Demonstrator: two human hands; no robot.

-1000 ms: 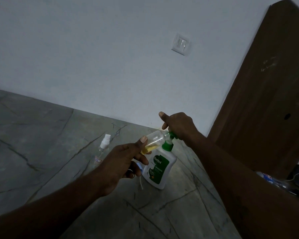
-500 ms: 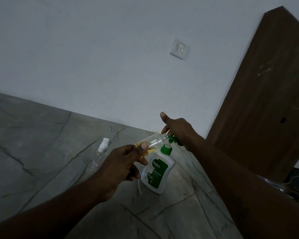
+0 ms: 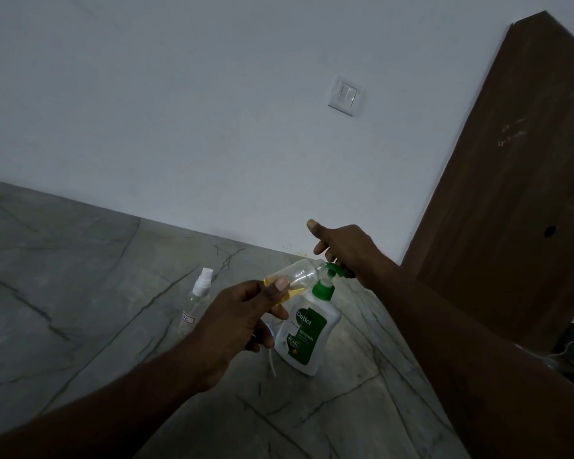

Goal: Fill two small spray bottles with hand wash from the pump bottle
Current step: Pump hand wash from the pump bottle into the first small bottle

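my left hand (image 3: 242, 319) is gripping the small bottle (image 3: 300, 276), thumb pressed flat on its clear side and fingers curled underneath. the bottle is tipped nearly on its side, its open neck right up against the green nozzle of the pump bottle (image 3: 309, 332). yellow liquid sits pooled in the low end, by my thumb. a thin white tube (image 3: 272, 361) hangs down from under that same hand; what it's attached to i can't tell.

my right hand (image 3: 348, 250) is over the green pump top, fingers curled down around it, thumb sticking up and free.

the pump bottle stands on the grey veined floor (image 3: 80, 293), white with a green label. the second spray bottle (image 3: 198, 301) stands to the left of my left hand, near it but apart, white sprayer on, a small label low on its side.

behind, a pale wall with a light switch (image 3: 345, 96), and a brown door (image 3: 511, 193) on the right.
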